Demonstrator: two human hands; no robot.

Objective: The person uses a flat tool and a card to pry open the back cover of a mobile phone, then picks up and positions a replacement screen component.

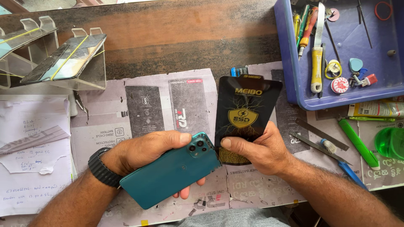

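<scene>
Dark wooden bench (176, 38) covered with flattened printed cartons (147, 113); blue tool tray (290, 63) at top right, paper notes (33, 155) left. Left hand (147, 153) wraps a teal phone (168, 176), back facing up, over the cartons; right hand (256, 149) pinches a black pouch (246, 111) upright just beside the phone's camera end.

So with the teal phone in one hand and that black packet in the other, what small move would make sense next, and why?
Probably set the teal phone down on the paper-covered bench. The left hand holds it camera side up, and the right hand pinches the flat black packet at its lower edge. With both hands full, the packet likely cannot be opened until one hand is free.
</scene>
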